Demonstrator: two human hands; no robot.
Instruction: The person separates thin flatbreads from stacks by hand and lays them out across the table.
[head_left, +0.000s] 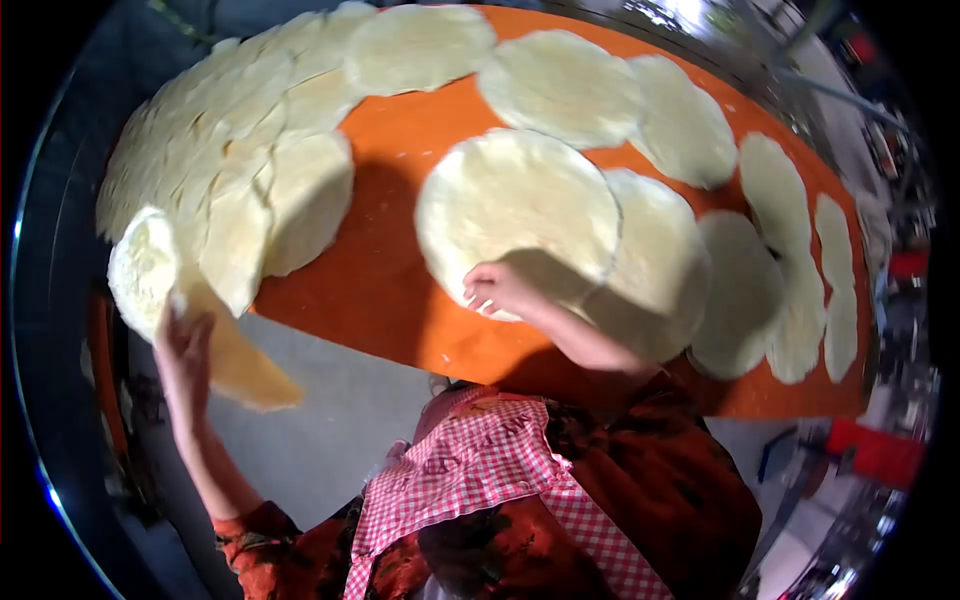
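Note:
My left hand [183,345], at the left end of the table, is closed on a thin round flatbread [240,355]. Its tan part droops below the table edge beside my fingers. A white, ruffled-edged round piece [144,265] is just above that hand; I cannot tell whether it belongs to the same sheet. My right hand [500,288] is over the near edge of a large pale flatbread [520,205] at the middle of the table. Its fingers are curled together, and whether they pinch the edge is hidden.
Overlapping flatbreads [200,130] cover the left side of the orange table [390,230]. Several more lie along the back and right, including one at the far edge [560,85]. A dark curved surface [60,240] borders the left. Red items [875,452] stand at the right.

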